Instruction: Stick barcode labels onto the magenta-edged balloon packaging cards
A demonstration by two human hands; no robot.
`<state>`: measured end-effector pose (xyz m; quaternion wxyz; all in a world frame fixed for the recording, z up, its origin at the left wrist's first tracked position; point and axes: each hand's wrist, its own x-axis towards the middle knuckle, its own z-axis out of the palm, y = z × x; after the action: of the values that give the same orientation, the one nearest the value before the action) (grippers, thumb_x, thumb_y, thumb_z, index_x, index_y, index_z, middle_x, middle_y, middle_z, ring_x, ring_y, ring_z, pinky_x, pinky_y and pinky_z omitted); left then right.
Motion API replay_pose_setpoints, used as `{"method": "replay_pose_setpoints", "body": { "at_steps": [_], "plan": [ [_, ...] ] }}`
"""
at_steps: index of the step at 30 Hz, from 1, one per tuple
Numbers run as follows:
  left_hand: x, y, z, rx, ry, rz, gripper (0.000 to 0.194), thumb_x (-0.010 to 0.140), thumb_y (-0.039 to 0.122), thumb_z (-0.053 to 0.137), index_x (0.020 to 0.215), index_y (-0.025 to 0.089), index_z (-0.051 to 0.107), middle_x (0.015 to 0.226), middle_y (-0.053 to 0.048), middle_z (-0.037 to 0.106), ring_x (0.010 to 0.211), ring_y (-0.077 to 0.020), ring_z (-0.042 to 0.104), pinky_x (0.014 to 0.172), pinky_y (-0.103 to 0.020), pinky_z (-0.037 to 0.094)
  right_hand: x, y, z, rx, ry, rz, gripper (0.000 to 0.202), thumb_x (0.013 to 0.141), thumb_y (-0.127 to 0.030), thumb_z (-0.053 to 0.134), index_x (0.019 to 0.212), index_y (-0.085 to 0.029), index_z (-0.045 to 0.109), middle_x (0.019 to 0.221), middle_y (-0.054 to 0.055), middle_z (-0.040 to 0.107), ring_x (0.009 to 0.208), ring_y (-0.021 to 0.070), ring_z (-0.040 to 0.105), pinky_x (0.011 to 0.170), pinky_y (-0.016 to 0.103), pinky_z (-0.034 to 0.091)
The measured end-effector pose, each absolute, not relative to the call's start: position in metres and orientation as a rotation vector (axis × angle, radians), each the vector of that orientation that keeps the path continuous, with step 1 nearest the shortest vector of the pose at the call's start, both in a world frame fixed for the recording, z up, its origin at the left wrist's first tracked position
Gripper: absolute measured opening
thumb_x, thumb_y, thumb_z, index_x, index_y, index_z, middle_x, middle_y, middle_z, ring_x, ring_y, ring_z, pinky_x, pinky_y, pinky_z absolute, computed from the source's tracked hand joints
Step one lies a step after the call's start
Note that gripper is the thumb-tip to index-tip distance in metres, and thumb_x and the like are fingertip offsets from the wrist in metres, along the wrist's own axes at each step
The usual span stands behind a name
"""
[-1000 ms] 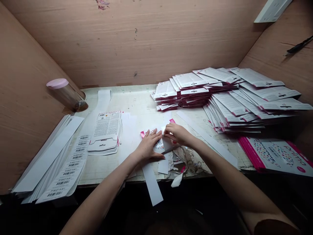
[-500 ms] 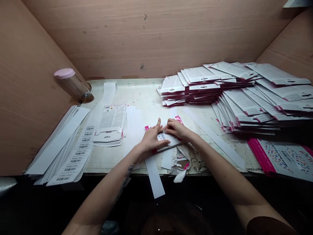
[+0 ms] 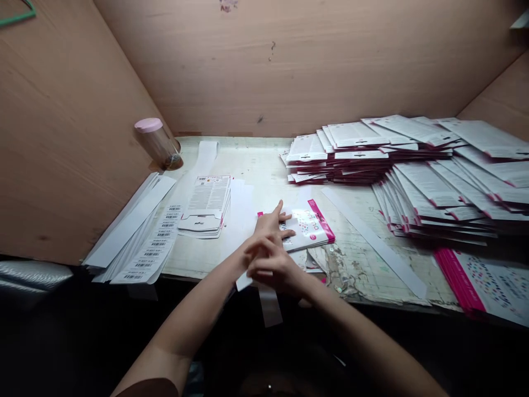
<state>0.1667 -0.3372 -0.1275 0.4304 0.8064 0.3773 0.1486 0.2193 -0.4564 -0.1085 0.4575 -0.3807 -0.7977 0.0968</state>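
I'm working at a pale tabletop [image 3: 256, 160], both hands near its front edge, my right arm reaching across over my left wrist. As I judge it, I'm partway through handling one packet: one hand steadies it while the other draws a scrap away. Moving that scrap calls for clearing my own left wrist without dragging the packet askew.

The broadest thing is the heap of packets [image 3: 355, 133] at the back right, overlapping, with pink edges. Nearer, at the right front, lies a pile of pink-edged packs [image 3: 491, 281]. On my left are the barcode label sheets [image 3: 151, 253], a bundle of white strips [image 3: 132, 220] and a stack of printed cards [image 3: 206, 198] with folded flaps; whether any card or packet is filled, I can't tell. A long white strip [image 3: 376, 242] lies to the right.

The pink-lidded clear container [image 3: 155, 142] leans near the left wall, lid on, something brownish at its bottom.

The printed packet [image 3: 309, 226] lies before me, face up, partly under my left hand [image 3: 268, 221], whose fingers are spread, pressing rather than gripping. My right hand [image 3: 276, 267] is blurred, fingers half curled; the tips seem to pinch a small white piece [image 3: 243, 282].
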Motion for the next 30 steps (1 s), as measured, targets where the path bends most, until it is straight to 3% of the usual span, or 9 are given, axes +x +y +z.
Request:
{"method": "replay_pose_setpoints", "body": {
  "at_steps": [7,11,14,18,24,30],
  "plan": [
    [0.167,-0.333,-0.133,2.174,0.891,0.408,0.109,0.068,0.038,0.082,0.153,0.023,0.015,0.125,-0.004,0.068,0.129,-0.0244,0.053,0.105,-0.041,0.039,0.204,-0.508,-0.142,-0.907,-1.818,0.022,0.015,0.083,-0.007,0.062,0.083,-0.021,0.062,0.107,0.006,0.061,0.098,0.0199,0.048,0.080,0.036,0.044],
    [0.166,-0.335,-0.132,2.157,0.898,0.448,0.107,0.066,0.034,0.082,0.152,0.025,0.019,0.122,-0.004,0.070,0.124,-0.0249,0.057,0.101,-0.040,0.043,0.236,-0.502,-0.120,-0.925,-1.902,0.451,0.006,0.089,-0.018,0.056,0.085,-0.022,0.058,0.100,0.005,0.060,0.095,0.0187,0.051,0.082,0.035,0.045],
    [0.166,-0.335,-0.132,2.145,0.887,0.458,0.103,0.068,0.027,0.078,0.153,0.021,0.019,0.121,-0.005,0.070,0.118,-0.0246,0.061,0.097,-0.038,0.046,0.291,-0.463,-0.108,-1.311,-1.704,0.679,0.010,0.093,-0.026,0.049,0.086,-0.021,0.053,0.092,0.004,0.057,0.091,0.0177,0.052,0.079,0.033,0.046],
    [0.166,-0.335,-0.133,2.183,0.920,0.475,0.104,0.067,0.025,0.076,0.153,0.023,0.017,0.117,-0.003,0.071,0.112,-0.0246,0.064,0.092,-0.037,0.048,0.342,-0.405,-0.120,-1.858,-1.678,0.556,0.014,0.087,-0.028,0.056,0.076,-0.020,0.051,0.088,0.004,0.057,0.094,0.0206,0.048,0.081,0.036,0.040],
    [0.167,-0.334,-0.138,2.132,0.875,0.545,0.116,0.064,0.032,0.083,0.154,0.025,0.010,0.121,-0.004,0.070,0.112,-0.0246,0.064,0.096,-0.039,0.047,0.336,-0.387,-0.146,-2.037,-1.676,0.450,0.013,0.082,-0.030,0.060,0.075,-0.021,0.054,0.093,0.004,0.058,0.101,0.0250,0.046,0.081,0.038,0.034],
    [0.164,-0.335,-0.139,2.178,0.830,0.563,0.112,0.066,0.033,0.081,0.153,0.023,0.013,0.139,-0.011,0.056,0.126,-0.0268,0.054,0.104,-0.043,0.041,0.332,-0.374,-0.153,-2.184,-1.537,0.223,0.043,0.081,-0.051,0.060,0.109,-0.021,0.048,0.113,0.010,0.051,0.104,0.0279,0.047,0.083,0.040,0.036]
  ]
}}
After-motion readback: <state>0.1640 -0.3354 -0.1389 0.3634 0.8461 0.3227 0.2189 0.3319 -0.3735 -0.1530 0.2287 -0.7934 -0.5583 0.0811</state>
